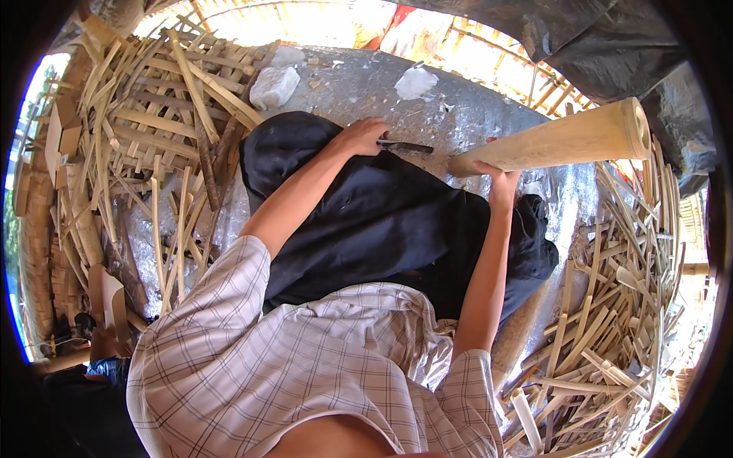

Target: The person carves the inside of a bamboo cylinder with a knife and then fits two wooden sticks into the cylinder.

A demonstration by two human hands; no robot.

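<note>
My left hand (360, 137) rests over the dark cloth on my lap, its fingers closed round the handle of a knife. The dark knife blade (410, 146) points right, toward the bamboo, with a gap between them. A thick, pale bamboo tube (561, 139) slants up to the right, its cut end facing outward. Near its lower left end, my right hand (496, 172) grips it with the thumb across the near side. That lower end is close to the grey ground sheet (489, 103); whether it touches cannot be told.
Split bamboo strips (603, 336) lie heaped at my right. More strips and a woven bamboo panel (164, 114) are piled at the far left. A pale block (275, 87) sits beyond my left knee. Black sheeting (611, 46) hangs at the far right, and a cardboard box (107, 305) stands at left.
</note>
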